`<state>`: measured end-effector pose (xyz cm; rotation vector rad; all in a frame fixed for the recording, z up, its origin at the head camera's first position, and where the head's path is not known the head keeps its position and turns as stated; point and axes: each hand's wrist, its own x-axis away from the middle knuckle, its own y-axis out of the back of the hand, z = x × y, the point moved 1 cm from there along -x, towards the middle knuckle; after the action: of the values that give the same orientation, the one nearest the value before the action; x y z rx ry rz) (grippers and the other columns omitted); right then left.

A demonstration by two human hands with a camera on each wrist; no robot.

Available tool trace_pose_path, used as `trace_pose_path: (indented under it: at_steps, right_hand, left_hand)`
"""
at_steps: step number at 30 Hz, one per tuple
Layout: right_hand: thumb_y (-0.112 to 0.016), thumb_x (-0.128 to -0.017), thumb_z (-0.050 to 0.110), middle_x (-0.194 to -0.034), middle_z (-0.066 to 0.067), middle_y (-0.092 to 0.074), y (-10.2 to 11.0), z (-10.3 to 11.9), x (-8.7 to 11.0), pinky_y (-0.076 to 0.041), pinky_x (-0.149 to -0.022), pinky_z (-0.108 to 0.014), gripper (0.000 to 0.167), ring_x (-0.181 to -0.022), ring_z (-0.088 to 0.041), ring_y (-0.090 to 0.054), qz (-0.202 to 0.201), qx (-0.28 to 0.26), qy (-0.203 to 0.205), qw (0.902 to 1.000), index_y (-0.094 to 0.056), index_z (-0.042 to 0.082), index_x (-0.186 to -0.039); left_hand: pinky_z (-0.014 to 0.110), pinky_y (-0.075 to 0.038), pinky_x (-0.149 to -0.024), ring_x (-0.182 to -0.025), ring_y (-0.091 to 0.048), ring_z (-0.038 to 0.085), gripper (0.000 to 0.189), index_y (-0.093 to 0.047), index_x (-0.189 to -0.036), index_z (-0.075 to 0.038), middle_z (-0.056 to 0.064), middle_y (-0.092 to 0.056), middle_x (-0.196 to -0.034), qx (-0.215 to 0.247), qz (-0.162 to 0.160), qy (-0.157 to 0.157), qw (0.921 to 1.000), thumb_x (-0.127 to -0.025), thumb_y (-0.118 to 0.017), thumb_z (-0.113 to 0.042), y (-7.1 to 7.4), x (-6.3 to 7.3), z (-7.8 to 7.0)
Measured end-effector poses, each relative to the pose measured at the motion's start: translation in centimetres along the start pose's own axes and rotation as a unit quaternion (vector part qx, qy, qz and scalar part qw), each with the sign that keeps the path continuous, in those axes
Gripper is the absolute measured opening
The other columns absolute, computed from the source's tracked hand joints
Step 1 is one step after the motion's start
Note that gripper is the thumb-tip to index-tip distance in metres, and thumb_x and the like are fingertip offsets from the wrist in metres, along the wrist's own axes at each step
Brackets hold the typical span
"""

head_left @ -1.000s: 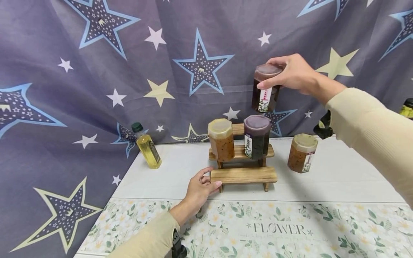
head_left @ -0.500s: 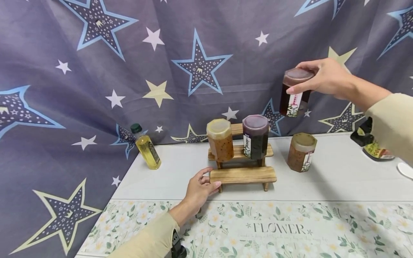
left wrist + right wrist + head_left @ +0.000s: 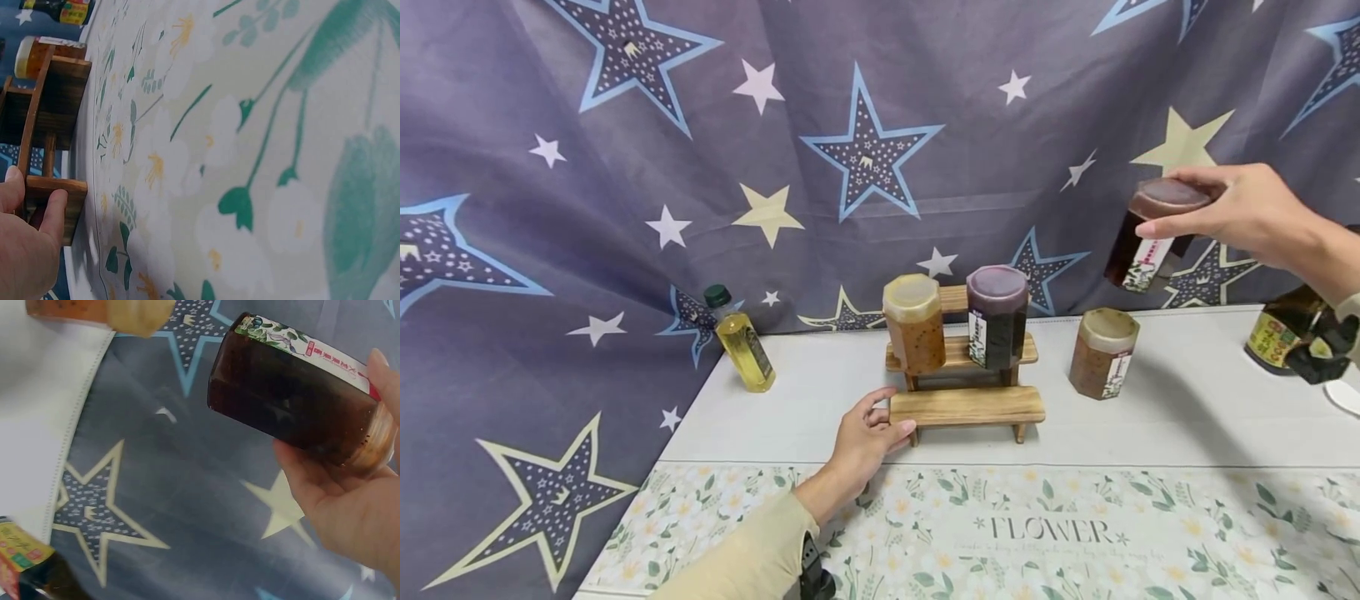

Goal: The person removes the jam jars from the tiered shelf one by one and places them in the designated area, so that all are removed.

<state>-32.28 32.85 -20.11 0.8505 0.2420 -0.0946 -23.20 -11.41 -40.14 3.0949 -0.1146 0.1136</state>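
Observation:
My right hand grips a dark red-brown jar near its lid and holds it in the air, slightly tilted. In the right wrist view the thumb and fingers curl round the lid end of this jar. On the left end of the lowest step of a wooden tiered stand, my left hand pinches the board; the left wrist view shows the fingers against it. The middle step bears an amber jar with a yellowish lid and a dark purple jar.
Another amber jar stands on the white table right of the stand. An oil bottle is at the left. A dark bottle with a yellow label and a white object lie far right. A starry curtain hangs behind.
My right hand has carried the dark red-brown jar rightward from above the stand, past the amber jar on the table, and a little lower. The left hand has stayed on the stand.

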Motion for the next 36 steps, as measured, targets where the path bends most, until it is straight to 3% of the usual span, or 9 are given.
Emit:
trace_pose_path:
  at_steps: [6, 8, 17, 26, 32, 36]
  right_hand:
    - [-0.086, -0.071, 0.038, -0.081, 0.009, -0.063, -0.3, -2.7, 1.3, -0.042, -0.055, -0.019, 0.062, -0.074, -0.011, -0.05, -0.017, -0.008, -0.008, 0.9998, -0.059, 0.017, -0.122]
    - [-0.086, -0.071, 0.039, -0.079, 0.01, -0.064, -0.7, -3.6, 1.8, -0.043, -0.054, -0.017, 0.063, -0.072, -0.009, -0.053, -0.018, -0.009, -0.011, 0.9997, -0.058, 0.016, -0.123]
    - [-0.084, -0.073, 0.044, -0.111, -0.02, -0.054, -3.3, -7.3, 4.2, -0.043, -0.048, -0.026, 0.082, -0.074, -0.017, -0.05, -0.018, 0.019, -0.027, 0.9993, -0.048, 0.005, -0.134]
    - [-0.083, -0.073, 0.047, -0.112, -0.025, -0.054, -5.4, -9.6, 6.1, -0.04, -0.05, -0.022, 0.095, -0.078, -0.019, -0.049, -0.013, 0.041, -0.033, 0.9985, -0.041, 0.0, -0.144]
    - [-0.085, -0.071, 0.043, -0.108, -0.024, -0.061, -6.7, -10.4, 6.9, -0.041, -0.052, -0.018, 0.09, -0.075, -0.007, -0.048, -0.016, 0.032, -0.025, 0.999, -0.047, 0.001, -0.14]
    - [-0.086, -0.07, 0.043, -0.106, -0.023, -0.061, -7.5, -10.7, 7.2, -0.043, -0.052, -0.019, 0.089, -0.078, -0.013, -0.05, -0.009, 0.029, -0.032, 0.999, -0.047, 0.001, -0.139]
  left_hand:
    - [0.035, -0.059, -0.088, -0.077, -0.058, 0.012, 0.059, -0.046, -0.14, -0.007, 0.011, -0.058, -0.098, 0.001, 0.005, -0.001, 1.0, -0.086, -0.071, -0.002, 0.0, 0.1, 0.1]
    - [0.034, -0.06, -0.088, -0.076, -0.057, 0.012, 0.059, -0.046, -0.14, -0.006, 0.01, -0.058, -0.098, 0.001, 0.004, 0.0, 1.0, -0.086, -0.07, -0.002, 0.1, 0.1, 0.1]
    - [0.033, -0.06, -0.086, -0.076, -0.06, 0.012, 0.062, -0.044, -0.141, -0.005, 0.011, -0.06, -0.098, -0.004, 0.001, -0.001, 1.0, -0.085, -0.071, -0.001, 0.1, 0.1, 0.1]
    - [0.034, -0.06, -0.086, -0.075, -0.059, 0.011, 0.062, -0.045, -0.141, -0.007, 0.01, -0.06, -0.096, -0.001, 0.001, 0.0, 1.0, -0.085, -0.071, -0.001, 0.1, 0.2, -0.1]
    - [0.034, -0.06, -0.086, -0.074, -0.059, 0.011, 0.061, -0.045, -0.141, -0.008, 0.01, -0.059, -0.095, 0.0, 0.001, 0.001, 1.0, -0.085, -0.071, -0.001, 0.1, 0.3, -0.1]
    - [0.034, -0.06, -0.086, -0.073, -0.058, 0.011, 0.062, -0.045, -0.141, -0.008, 0.009, -0.059, -0.095, 0.003, 0.002, 0.002, 1.0, -0.085, -0.071, -0.001, 0.2, 0.3, -0.1]
